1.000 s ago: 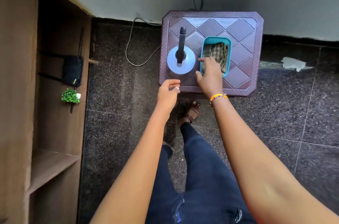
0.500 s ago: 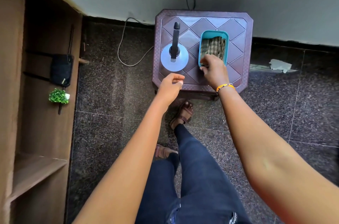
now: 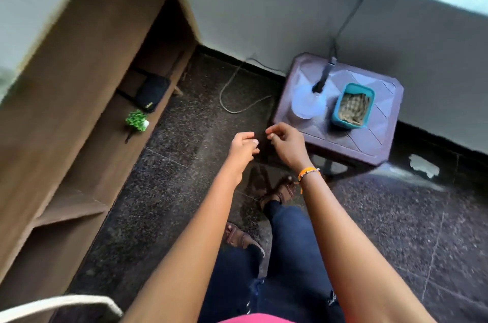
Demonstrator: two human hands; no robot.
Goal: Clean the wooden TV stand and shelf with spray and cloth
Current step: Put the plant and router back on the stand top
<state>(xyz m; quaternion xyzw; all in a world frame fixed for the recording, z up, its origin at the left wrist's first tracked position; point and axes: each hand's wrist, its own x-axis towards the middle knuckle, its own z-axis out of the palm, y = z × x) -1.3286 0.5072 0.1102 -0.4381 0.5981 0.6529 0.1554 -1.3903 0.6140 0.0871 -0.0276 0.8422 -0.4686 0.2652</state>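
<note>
We look down at our two bare arms reaching over a dark speckled floor (image 3: 163,206). The left hand (image 3: 241,147) and right hand (image 3: 286,144) hover side by side, fingers loosely curled, holding nothing. Just beyond the right hand stands a low purple plastic stool (image 3: 369,137). On the stool, a pale spray bottle (image 3: 309,102) with a dark nozzle stands upright, and just to its right a teal tub (image 3: 336,114) holds a folded checked cloth (image 3: 353,108). We judge the step in hand is fetching these supplies, so we should grip the bottle by its neck, keep it upright, and lift the cloth clear of the tub. Well to the left of the stool, the brown wooden TV stand (image 3: 79,63) runs along the wall, its shelf (image 3: 111,137) carrying a dark router (image 3: 151,94) and a small green plant (image 3: 136,121). A cable (image 3: 232,95) loops on the floor between stool and stand. The view is blurred.
</note>
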